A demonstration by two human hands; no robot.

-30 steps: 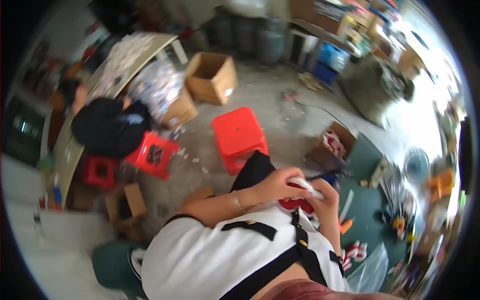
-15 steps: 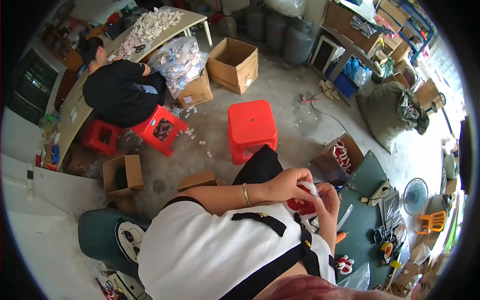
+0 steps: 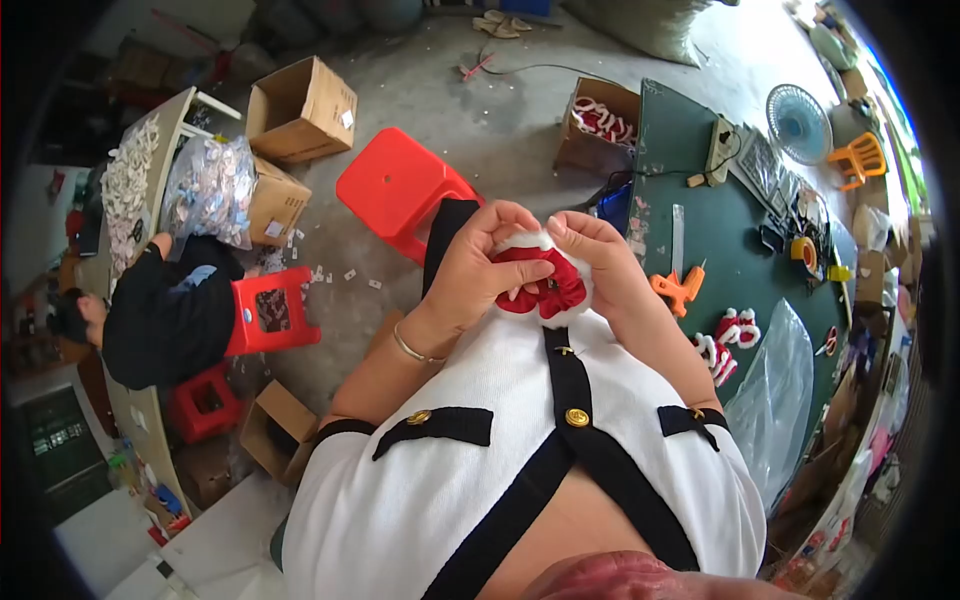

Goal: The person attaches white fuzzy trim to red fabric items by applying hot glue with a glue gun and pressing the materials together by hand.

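Observation:
A red gathered scrunchie (image 3: 568,285) with white fluffy trim is held in front of my chest between both hands. My left hand (image 3: 470,268) is closed on its left side, the thumb lying across the red cloth. At the upper right edge, my right hand (image 3: 598,250) pinches the white trim between thumb and fingers. More red-and-white pieces (image 3: 738,328) lie on the green table (image 3: 690,130) to the right, near an orange glue gun (image 3: 680,290).
A carton (image 3: 595,150) of red-and-white pieces stands beside the table. On it are a steel ruler (image 3: 678,240), a clear plastic bag (image 3: 775,390) and scissors (image 3: 827,342). Ahead left is a red stool (image 3: 385,180). A co-worker (image 3: 165,315) sits at another table at left.
My view has turned right, so the room has shifted left and more of the green table shows. The scrunchie now faces the camera more fully, still in both hands.

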